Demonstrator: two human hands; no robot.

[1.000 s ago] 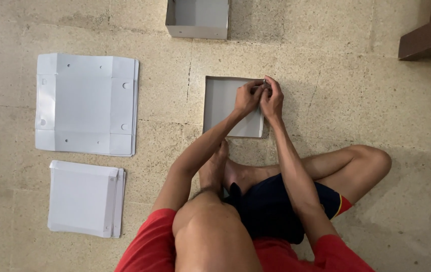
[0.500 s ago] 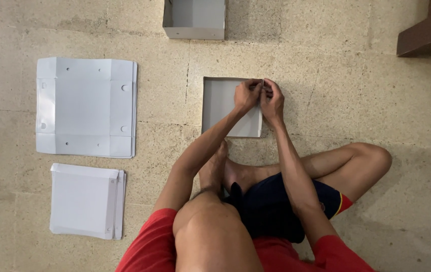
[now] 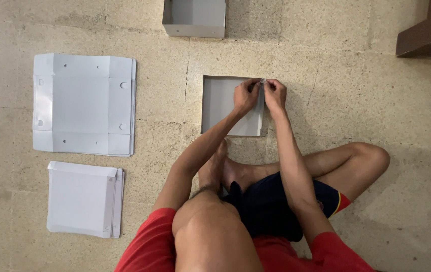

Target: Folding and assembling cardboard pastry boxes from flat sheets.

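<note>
I sit cross-legged on a speckled stone floor. A grey, half-folded plastic box (image 3: 223, 106) with raised walls lies in front of my feet. Both hands work at its far right corner. My left hand (image 3: 246, 95) pinches the corner from inside the box. My right hand (image 3: 275, 94) grips the same corner from outside, fingers closed on the wall's edge. The two hands almost touch each other.
A stack of flat unfolded grey sheets (image 3: 83, 103) lies at left, and a smaller stack of folded grey pieces (image 3: 83, 198) lies below it. A finished grey box (image 3: 194, 19) stands at the top. A dark wooden furniture edge (image 3: 427, 32) shows at top right.
Both hands stay at the box's far right corner with only small finger shifts. The view has drifted slightly; the box has not visibly moved.
</note>
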